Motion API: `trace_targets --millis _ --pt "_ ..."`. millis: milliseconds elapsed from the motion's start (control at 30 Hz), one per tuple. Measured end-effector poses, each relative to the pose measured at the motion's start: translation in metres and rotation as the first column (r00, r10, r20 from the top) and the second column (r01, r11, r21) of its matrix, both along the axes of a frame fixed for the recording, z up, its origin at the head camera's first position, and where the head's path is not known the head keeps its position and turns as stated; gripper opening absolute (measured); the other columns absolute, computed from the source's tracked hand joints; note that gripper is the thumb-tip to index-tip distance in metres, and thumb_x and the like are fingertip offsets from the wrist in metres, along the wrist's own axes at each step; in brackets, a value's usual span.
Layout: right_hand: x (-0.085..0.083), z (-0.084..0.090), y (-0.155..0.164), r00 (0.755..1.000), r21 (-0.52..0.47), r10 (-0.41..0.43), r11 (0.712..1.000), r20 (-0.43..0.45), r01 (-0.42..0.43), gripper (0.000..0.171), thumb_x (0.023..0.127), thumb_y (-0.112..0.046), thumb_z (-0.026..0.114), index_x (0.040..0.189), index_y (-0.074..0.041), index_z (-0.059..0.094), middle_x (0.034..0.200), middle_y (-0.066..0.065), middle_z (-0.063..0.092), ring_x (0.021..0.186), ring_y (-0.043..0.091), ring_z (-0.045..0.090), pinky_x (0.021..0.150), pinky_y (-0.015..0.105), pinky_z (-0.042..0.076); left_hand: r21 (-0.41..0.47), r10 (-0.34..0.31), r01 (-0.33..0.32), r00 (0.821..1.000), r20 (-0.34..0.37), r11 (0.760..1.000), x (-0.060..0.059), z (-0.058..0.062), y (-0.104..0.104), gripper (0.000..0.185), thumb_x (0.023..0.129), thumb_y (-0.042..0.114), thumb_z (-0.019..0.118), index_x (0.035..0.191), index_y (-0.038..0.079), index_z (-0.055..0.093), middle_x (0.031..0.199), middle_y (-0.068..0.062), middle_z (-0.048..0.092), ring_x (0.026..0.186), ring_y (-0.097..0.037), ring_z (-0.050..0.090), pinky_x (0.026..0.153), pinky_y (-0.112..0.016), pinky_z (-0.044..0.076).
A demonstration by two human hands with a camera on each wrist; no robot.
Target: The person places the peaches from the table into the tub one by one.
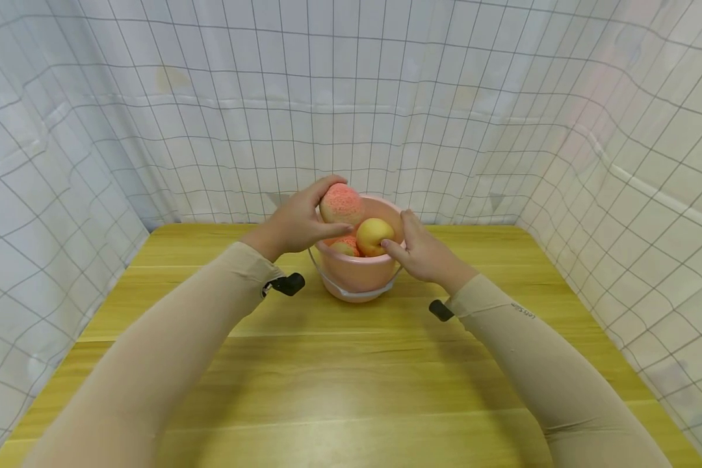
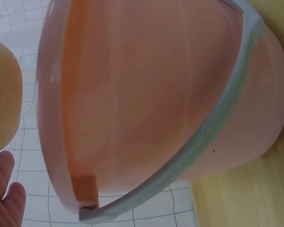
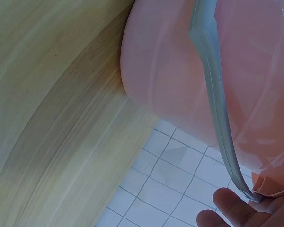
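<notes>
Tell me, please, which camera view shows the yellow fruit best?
The head view: the whole yellow fruit shows there at the pink bucket's rim, pinched by the right hand, while the left hand grips a pink fruit. The left wrist view catches only a yellowish edge, probably this fruit; the right wrist view shows none of it.

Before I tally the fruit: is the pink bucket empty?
No. The bucket stands upright with one fruit inside; the left hand and right hand each grip another fruit at its rim.
</notes>
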State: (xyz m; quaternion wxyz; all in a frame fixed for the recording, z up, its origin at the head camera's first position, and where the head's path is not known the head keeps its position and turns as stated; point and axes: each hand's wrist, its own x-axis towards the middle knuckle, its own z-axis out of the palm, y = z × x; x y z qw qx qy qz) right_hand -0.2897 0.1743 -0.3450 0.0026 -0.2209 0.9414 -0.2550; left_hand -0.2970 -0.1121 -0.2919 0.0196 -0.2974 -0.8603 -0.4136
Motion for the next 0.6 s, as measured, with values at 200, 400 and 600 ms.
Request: trace_targets --millis 200,400,600 --pt "0.0 0.0 0.0 1.0 -0.002 0.003 1.0 -0.003 -0.003 0.084 0.108 -0.049 0.048 0.163 0.004 0.013 0.166 0.027 0.027 0.149 0.039 0.041 0.124 0.057 0.036 0.007 0.004 -0.004 1.0 0.015 1.0 -0.002 -0.003 0.006 0.078 0.089 0.037 0.086 0.153 0.025 0.044 0.133 -0.004 0.066 0.118 -0.023 0.066 0.103 -0.05 0.057" --pt "0.001 0.0 0.0 1.0 0.006 -0.001 1.0 0.018 0.001 0.092 0.108 -0.052 0.045 0.167 0.004 0.001 0.175 0.025 0.007 0.161 0.039 0.021 0.13 0.055 0.024 0.016 0.017 -0.018 0.999 0.027 1.0 -0.004 -0.006 0.011 0.079 0.088 0.032 0.087 0.154 0.024 0.044 0.134 -0.005 0.066 0.118 -0.023 0.067 0.102 -0.048 0.057" --pt "0.0 0.0 0.0 1.0 -0.007 0.002 1.0 0.009 -0.002 0.089 0.108 -0.05 0.047 0.166 0.003 0.005 0.173 0.025 0.014 0.159 0.039 0.027 0.129 0.056 0.028 0.028 0.005 -0.006 0.999 0.035 1.0 -0.003 -0.006 0.015 0.08 0.088 0.034 0.087 0.154 0.023 0.044 0.134 -0.006 0.065 0.118 -0.023 0.067 0.103 -0.048 0.056"
